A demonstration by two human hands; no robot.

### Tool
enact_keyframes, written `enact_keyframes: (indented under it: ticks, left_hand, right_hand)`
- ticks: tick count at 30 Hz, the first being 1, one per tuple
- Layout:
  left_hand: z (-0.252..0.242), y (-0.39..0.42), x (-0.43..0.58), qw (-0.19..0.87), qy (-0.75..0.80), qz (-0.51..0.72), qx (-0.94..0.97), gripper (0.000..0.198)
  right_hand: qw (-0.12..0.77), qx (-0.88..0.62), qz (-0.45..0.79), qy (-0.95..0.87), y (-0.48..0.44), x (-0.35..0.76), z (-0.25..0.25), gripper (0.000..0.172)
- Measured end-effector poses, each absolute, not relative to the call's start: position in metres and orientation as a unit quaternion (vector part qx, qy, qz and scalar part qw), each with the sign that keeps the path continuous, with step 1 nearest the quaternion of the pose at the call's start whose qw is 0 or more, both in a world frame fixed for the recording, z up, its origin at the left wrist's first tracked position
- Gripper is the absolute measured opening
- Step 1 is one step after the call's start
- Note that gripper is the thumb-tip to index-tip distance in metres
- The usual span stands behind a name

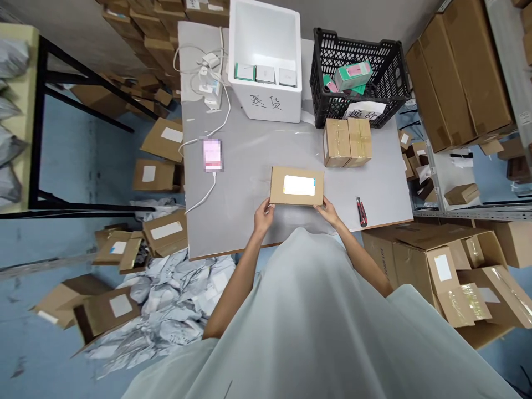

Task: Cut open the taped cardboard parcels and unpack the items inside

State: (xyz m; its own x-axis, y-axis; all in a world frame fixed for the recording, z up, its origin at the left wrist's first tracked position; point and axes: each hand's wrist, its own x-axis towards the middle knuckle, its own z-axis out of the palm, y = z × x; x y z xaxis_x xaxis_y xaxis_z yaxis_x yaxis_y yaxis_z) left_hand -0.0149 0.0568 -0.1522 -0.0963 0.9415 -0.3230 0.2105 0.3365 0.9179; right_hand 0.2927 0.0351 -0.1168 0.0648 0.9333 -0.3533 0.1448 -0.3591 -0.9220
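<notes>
A flat brown cardboard box (296,198) with a white label on top lies on the grey table (249,160) near its front edge. My left hand (263,216) grips the box's near left corner, fingers curled on it. My right hand (328,211) holds the near right corner the same way. Both forearms reach up from a pale green garment.
A red utility knife (361,211) lies right of the box. Two taped brown boxes (347,142), a white foam bin (266,61) and a black crate (357,77) stand behind. A phone (212,154) on a cable lies left. Cartons and grey mailer bags litter the floor.
</notes>
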Motion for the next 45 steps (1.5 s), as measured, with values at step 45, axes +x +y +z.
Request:
enact_keyframes:
  ticks: [45]
  left_hand:
    - [-0.124,0.026,0.008,0.519,0.645,0.351,0.438,0.067]
  right_hand:
    - [0.3,-0.658,0.506,-0.471,0.029,0.345,-0.08,0.099]
